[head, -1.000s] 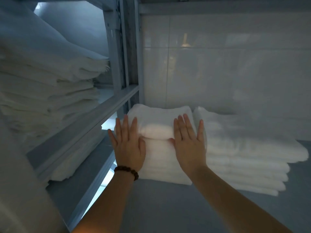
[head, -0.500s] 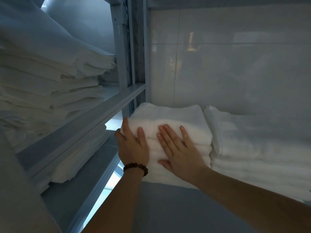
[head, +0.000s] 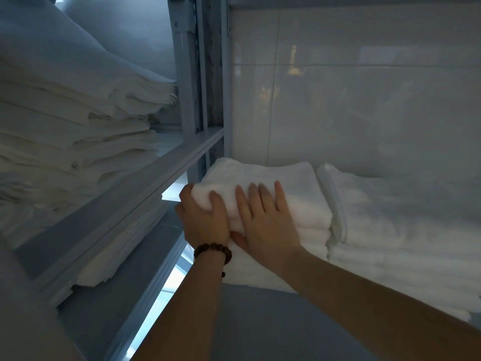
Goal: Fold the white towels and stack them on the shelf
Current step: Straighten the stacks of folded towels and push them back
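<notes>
on the far left, in the neighbouring bay, two heaps of folded linen: an upper pile [head: 78,118] and a lower pile [head: 122,251]. then the left hand [head: 205,220], bead bracelet [head: 213,252] on the wrist, curls round the near left corner of the top towel [head: 286,183]. the right hand [head: 268,222] lies flat on it, fingers straight, pressing. beneath is the first stack [head: 312,238], and touching it on the right a second stack [head: 403,230], so two on this shelf [head: 260,329]. the layers blur, so no sure count. the towel looks soft, light and floppy, best taken by its folded edge with support beneath.
</notes>
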Demonstrator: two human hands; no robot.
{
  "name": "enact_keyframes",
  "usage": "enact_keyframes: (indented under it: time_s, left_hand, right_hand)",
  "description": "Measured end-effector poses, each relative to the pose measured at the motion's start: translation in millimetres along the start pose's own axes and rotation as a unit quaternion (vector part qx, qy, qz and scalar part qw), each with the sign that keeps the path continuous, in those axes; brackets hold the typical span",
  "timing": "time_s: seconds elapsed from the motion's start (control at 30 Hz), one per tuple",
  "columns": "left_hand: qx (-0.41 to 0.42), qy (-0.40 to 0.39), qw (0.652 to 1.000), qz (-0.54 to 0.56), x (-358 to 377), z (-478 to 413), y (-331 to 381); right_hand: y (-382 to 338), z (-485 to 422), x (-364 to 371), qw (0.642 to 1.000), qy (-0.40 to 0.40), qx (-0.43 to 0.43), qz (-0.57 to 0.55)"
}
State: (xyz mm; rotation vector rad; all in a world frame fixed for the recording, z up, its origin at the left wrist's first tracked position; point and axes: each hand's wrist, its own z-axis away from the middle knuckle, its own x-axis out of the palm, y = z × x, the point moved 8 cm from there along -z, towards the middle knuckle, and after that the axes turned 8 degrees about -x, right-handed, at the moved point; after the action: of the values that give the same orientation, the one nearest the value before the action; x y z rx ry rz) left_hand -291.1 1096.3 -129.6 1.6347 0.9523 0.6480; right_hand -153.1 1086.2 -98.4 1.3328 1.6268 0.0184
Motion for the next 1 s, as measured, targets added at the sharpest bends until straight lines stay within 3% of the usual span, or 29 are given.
enact_keyframes:
  time_s: [0.07,0.23,0.37,0.57,0.67,0.73,0.8,0.83,0.9,0.97,1.0]
  left_hand:
    - [-0.007,-0.011,1.000,-0.004,0.2,2.3,-7.2]
    - [-0.022,-0.009,1.000,-0.006,-4.6,6.9,-15.0]
    - [-0.033,0.012,0.999,-0.037,-3.9,7.9,-17.6]
    - [-0.023,0.037,0.998,-0.036,0.6,2.3,-14.9]
    - [-0.043,0.049,0.998,0.008,-6.0,9.1,-13.9]
    - [0.001,0.079,0.997,0.005,-17.1,18.1,-6.2]
    - [0.137,0.090,0.985,-0.049,-18.7,41.3,18.3]
    - [0.229,0.059,0.968,-0.082,-7.9,61.7,33.5]
    - [0.388,-0.048,0.911,-0.133,28.6,113.9,54.8]
    - [0.452,-0.117,0.863,-0.195,61.8,152.4,54.4]
    - [0.457,-0.127,0.850,-0.228,73.4,160.4,49.4]
  right_hand:
    - [-9.8,6.6,5.5,1.000,-0.018,0.008,0.005]
    - [-17.1,3.7,-1.8,0.999,0.049,0.001,-0.021]
    - [6.9,9.2,1.6,0.998,0.059,-0.003,-0.015]
    - [57.3,53.6,15.7,0.988,0.042,0.147,-0.035]
    - [59.1,72.7,7.2,0.958,0.131,0.223,-0.124]
    - [70.2,82.4,1.9,0.884,0.217,0.313,-0.271]
    - [80.2,92.6,6.1,0.750,0.290,0.406,-0.433]
    - [82.1,97.2,9.2,0.685,0.307,0.442,-0.490]
    - [84.2,105.0,18.1,0.572,0.298,0.496,-0.581]
    - [86.2,111.4,28.2,0.465,0.254,0.523,-0.667]
    - [87.5,113.2,30.9,0.433,0.223,0.523,-0.700]
